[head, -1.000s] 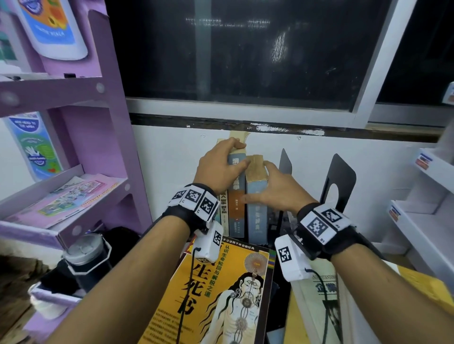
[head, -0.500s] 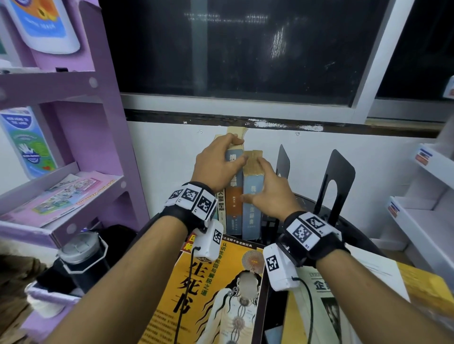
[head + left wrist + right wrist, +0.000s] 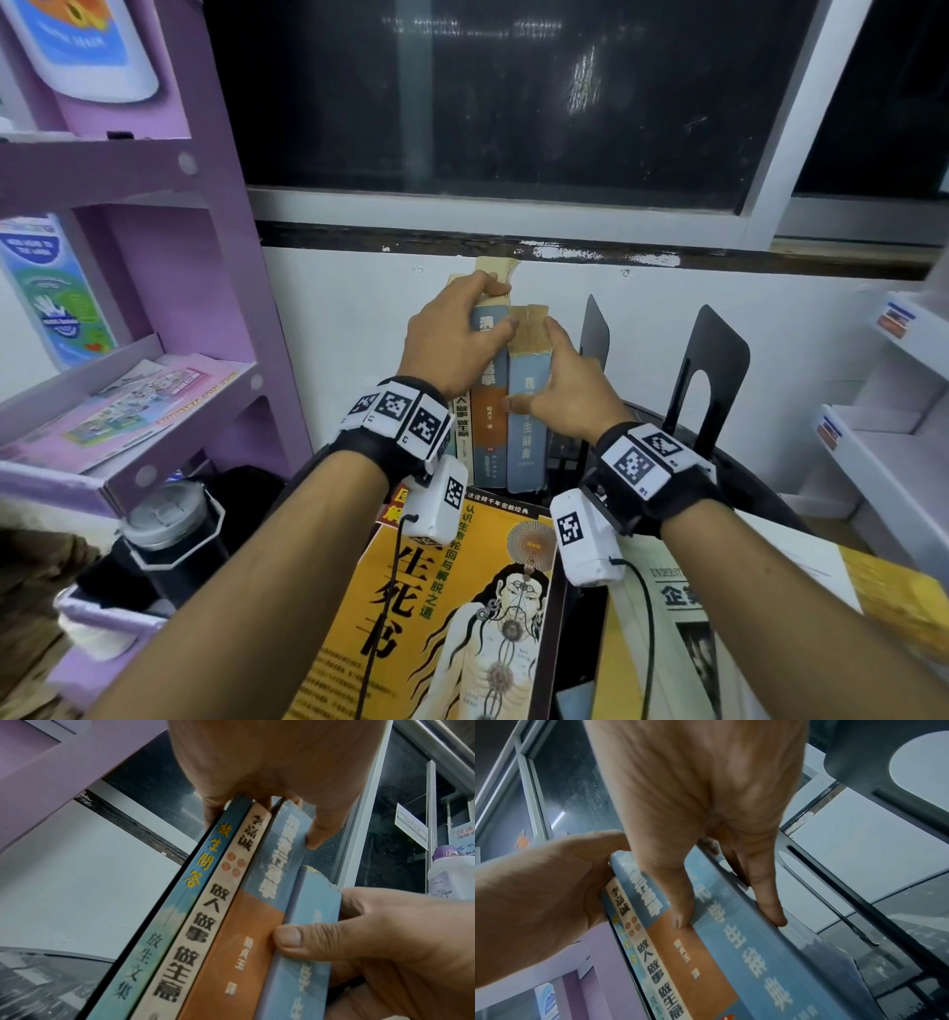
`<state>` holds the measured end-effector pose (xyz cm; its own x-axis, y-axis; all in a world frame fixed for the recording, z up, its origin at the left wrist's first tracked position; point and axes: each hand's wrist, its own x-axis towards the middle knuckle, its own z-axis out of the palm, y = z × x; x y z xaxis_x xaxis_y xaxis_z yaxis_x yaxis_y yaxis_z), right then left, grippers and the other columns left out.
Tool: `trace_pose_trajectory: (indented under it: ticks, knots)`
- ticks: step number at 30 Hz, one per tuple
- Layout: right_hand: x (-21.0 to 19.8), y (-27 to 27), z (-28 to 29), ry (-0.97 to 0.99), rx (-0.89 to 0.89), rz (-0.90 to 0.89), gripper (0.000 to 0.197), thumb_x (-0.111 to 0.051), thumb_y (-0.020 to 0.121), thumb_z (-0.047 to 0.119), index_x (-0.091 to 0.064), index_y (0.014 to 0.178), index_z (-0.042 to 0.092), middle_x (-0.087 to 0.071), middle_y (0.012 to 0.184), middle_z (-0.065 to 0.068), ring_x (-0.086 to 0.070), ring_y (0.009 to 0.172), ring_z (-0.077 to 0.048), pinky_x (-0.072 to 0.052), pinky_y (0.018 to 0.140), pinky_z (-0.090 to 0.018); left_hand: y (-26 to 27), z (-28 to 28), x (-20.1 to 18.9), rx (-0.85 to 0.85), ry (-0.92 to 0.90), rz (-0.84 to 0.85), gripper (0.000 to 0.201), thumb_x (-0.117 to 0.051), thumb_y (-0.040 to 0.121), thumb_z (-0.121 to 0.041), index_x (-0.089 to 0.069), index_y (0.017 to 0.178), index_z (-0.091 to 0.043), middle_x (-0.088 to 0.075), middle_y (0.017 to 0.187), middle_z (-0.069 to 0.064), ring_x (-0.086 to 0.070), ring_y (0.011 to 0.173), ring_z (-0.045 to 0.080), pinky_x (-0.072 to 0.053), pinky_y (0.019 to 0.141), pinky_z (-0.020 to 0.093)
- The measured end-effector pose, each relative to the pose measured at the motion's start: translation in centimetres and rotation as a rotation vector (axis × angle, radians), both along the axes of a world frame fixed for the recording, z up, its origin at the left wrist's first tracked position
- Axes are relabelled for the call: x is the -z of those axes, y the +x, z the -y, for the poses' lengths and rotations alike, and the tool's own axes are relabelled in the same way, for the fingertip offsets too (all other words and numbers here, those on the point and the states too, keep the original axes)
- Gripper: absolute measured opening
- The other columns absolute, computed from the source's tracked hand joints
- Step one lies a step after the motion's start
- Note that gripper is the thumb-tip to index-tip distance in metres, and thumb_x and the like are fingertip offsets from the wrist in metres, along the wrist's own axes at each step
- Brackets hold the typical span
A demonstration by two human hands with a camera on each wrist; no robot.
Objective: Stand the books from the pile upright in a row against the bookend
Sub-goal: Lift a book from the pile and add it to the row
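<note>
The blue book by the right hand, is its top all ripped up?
Yes. The pale blue book, rightmost in the upright row, has a torn spine top: the covering is gone and ragged tan backing shows. The right hand grips it there. The blue-and-orange book beside it looks worn too.

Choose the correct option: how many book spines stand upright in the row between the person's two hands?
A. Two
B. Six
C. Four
C: the left wrist view shows four spines side by side, teal, cream, blue-and-orange and pale blue.
</note>
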<state>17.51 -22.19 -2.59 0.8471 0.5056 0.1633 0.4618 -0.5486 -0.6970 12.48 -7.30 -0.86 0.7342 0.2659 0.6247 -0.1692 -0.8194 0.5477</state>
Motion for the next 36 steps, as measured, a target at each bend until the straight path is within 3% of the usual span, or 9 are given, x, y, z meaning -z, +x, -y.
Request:
trace_pose_trajectory:
  ticks: [2,7,12,17,23,26,30,36]
  knots:
    - [-0.2,0.0,0.0,-0.003,0.003,-0.008,0.105,-0.083,0.076,0.026,-0.013,0.153,0.026,-0.048,0.111,-0.002,-0.042,0.096,-0.012,-0.037,0.081,-0.023,0.0,0.0,0.0,0.000,-0.001,-0.003,0.028,-0.061,0.088,-0.037,-0.057,0.114,-0.028,-0.060,0.121,-0.011,-0.055,0.100,0.007,-0.038,0.079,0.025]
    - [0.3,0.2,-0.2,0.056,0.022,0.031,0.105,-0.088,0.069,0.026,-0.022,0.151,0.027,-0.052,0.101,0.003,-0.054,0.091,-0.015,-0.046,0.080,-0.023,0.0,-0.1,0.0,-0.003,0.007,-0.003,0.029,-0.060,0.088,-0.038,-0.056,0.115,-0.029,-0.058,0.126,-0.012,-0.055,0.104,0.006,-0.036,0.080,0.023]
    - [0.7,0.4,0.0,0.059,0.018,0.044,0.110,-0.088,0.068,0.028,-0.018,0.153,0.030,-0.048,0.107,0.002,-0.052,0.098,-0.015,-0.045,0.087,-0.026,0.1,-0.1,0.1,0.007,0.011,0.004,0.029,-0.060,0.089,-0.038,-0.056,0.116,-0.029,-0.058,0.124,-0.012,-0.051,0.098,0.001,-0.036,0.078,0.022]
    - [0.5,0.6,0.3,0.057,-0.003,0.022,0.110,-0.087,0.069,0.029,-0.016,0.153,0.031,-0.048,0.102,0.005,-0.050,0.094,-0.012,-0.043,0.080,-0.020,0.1,-0.2,0.1,0.011,0.017,-0.003,0.031,-0.060,0.089,-0.039,-0.056,0.117,-0.029,-0.057,0.127,-0.012,-0.050,0.102,0.000,-0.034,0.080,0.021]
    - [0.5,0.8,0.3,0.037,-0.021,-0.007,0.114,-0.088,0.066,0.036,-0.013,0.152,0.032,-0.057,0.111,0.001,-0.060,0.103,-0.020,-0.051,0.093,-0.034,-0.1,-0.4,0.1,0.041,0.034,-0.021,0.035,-0.059,0.090,-0.040,-0.054,0.123,-0.028,-0.054,0.134,-0.010,-0.052,0.116,0.010,-0.040,0.090,0.026]
    - [0.0,0.6,0.7,0.037,-0.034,-0.056,0.117,-0.087,0.070,0.031,-0.005,0.153,0.027,-0.056,0.119,-0.002,-0.055,0.101,-0.015,-0.047,0.091,-0.027,-0.2,-0.6,0.1,0.064,0.064,-0.044,0.039,-0.058,0.091,-0.040,-0.051,0.127,-0.027,-0.051,0.138,-0.008,-0.049,0.122,0.014,-0.041,0.098,0.033]
    - [-0.5,0.1,1.3,0.029,-0.063,-0.093,0.111,-0.084,0.074,0.025,-0.005,0.153,0.025,-0.056,0.134,-0.007,-0.060,0.102,-0.018,-0.051,0.094,-0.035,-0.3,-0.8,-0.1,0.096,0.066,-0.081,0.043,-0.059,0.090,-0.035,-0.050,0.131,-0.025,-0.049,0.139,-0.003,-0.046,0.126,0.017,-0.039,0.104,0.040]
    - [-1.5,-1.1,2.6,-0.060,-0.051,-0.055,0.104,-0.081,0.078,0.026,-0.010,0.154,0.023,-0.046,0.145,-0.011,-0.057,0.110,-0.021,-0.045,0.093,-0.029,-1.4,0.1,-0.4,0.080,0.079,-0.119,0.054,-0.054,0.082,-0.043,-0.049,0.131,-0.021,-0.052,0.136,0.000,-0.047,0.124,0.019,-0.039,0.104,0.042]
